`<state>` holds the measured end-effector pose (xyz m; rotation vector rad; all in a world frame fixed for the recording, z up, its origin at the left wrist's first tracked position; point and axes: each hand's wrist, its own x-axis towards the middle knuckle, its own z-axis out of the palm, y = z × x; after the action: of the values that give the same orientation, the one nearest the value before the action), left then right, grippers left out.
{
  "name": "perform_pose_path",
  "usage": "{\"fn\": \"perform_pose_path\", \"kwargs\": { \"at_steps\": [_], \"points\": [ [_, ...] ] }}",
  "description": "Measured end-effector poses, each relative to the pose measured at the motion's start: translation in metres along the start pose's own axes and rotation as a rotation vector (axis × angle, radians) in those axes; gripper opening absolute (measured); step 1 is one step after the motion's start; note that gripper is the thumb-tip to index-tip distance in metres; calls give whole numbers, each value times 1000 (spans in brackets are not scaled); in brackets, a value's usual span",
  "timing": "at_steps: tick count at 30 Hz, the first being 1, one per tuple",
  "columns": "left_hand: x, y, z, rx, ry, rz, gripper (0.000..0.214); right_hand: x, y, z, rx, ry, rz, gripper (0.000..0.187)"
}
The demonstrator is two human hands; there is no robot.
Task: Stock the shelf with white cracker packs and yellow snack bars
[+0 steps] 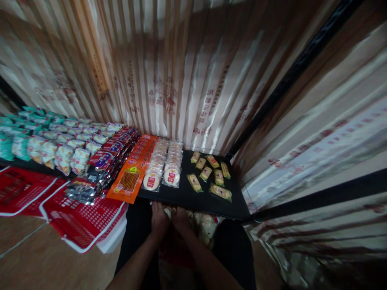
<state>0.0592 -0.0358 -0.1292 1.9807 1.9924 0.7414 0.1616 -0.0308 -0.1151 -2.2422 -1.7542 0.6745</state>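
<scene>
My left hand [159, 219] is low between my knees, just below the front edge of the black shelf [187, 197], with its fingers bent. Close beside it is my right hand [180, 220], its fingers curled downward. A small pale item [168, 212] shows between the two hands; its kind is too dark to tell. Pale wrapped packets [207, 225] lie right of my right hand, partly under the shelf. Above the hands on the shelf are two rows of clear-wrapped round crackers [171, 176] and several loose yellow-wrapped snack bars [195, 183].
Orange snack bags [128, 181], dark red and blue packets [105, 157], white packets [62, 155] and green packets [19, 145] fill the shelf leftward. Red printed bags [81, 213] hang below. A black pole [272, 96] and pleated printed sheeting [181, 80] enclose the back and right.
</scene>
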Motion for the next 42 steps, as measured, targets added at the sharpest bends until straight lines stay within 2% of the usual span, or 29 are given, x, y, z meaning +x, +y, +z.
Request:
{"fn": "perform_pose_path", "kwargs": {
  "at_steps": [5,9,12,16,19,22,26,31,36,42],
  "points": [
    [20,1,-12,-63,-138,-51,31,23,-6,10,47,-69,-40,28],
    [21,2,-13,-77,-229,-20,36,33,-6,17,116,-94,-95,26],
    [21,2,-15,-35,-333,-32,42,31,-2,23,137,-105,-106,30],
    [17,5,-21,-37,-416,-18,37,14,5,26,241,-66,-199,40],
    [11,11,-30,-51,-455,4,34,-3,9,15,258,-71,-274,48],
    [2,15,-41,-102,-421,2,31,-19,11,-7,237,-53,-295,49],
    [-7,15,-57,-250,-336,-129,34,-33,11,-38,261,-5,-308,31],
    [-12,13,-72,-506,-299,-274,41,-46,6,-64,372,53,-248,28],
    [-16,21,-80,-640,-305,-293,26,-57,1,-76,590,116,-206,36],
    [-27,38,-96,-674,-318,-216,18,-66,9,-78,767,137,-167,48]
  ]
}}
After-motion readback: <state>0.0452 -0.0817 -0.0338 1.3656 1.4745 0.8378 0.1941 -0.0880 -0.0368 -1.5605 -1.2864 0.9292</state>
